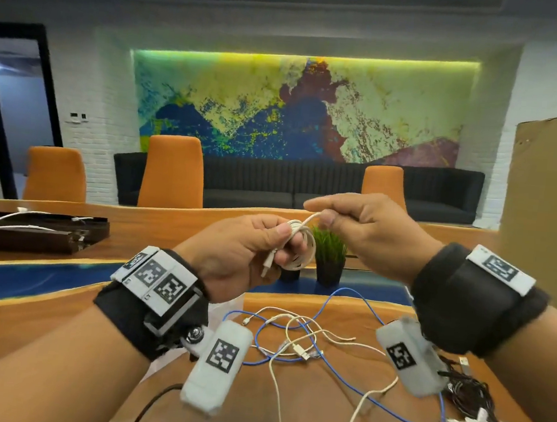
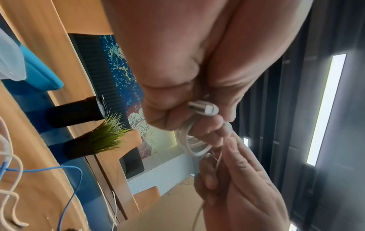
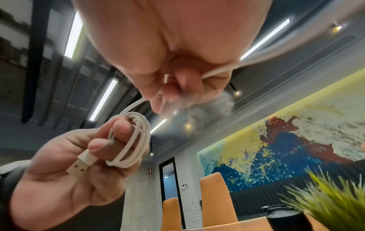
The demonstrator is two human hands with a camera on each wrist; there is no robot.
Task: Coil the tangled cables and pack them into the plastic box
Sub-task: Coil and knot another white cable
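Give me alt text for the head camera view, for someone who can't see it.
A left hand holds a small coil of white cable while the right hand pinches its free end just above, both raised over a wooden table. Below them lie tangled white and blue cables and a black cable bundle. Orange chairs and a colourful mural fill the background.

The right hand hid the free end of the white USB cable inside its curled fingers, fingertips blurred. A black cable bundle ran off the head view's right edge, connectors too small to tell
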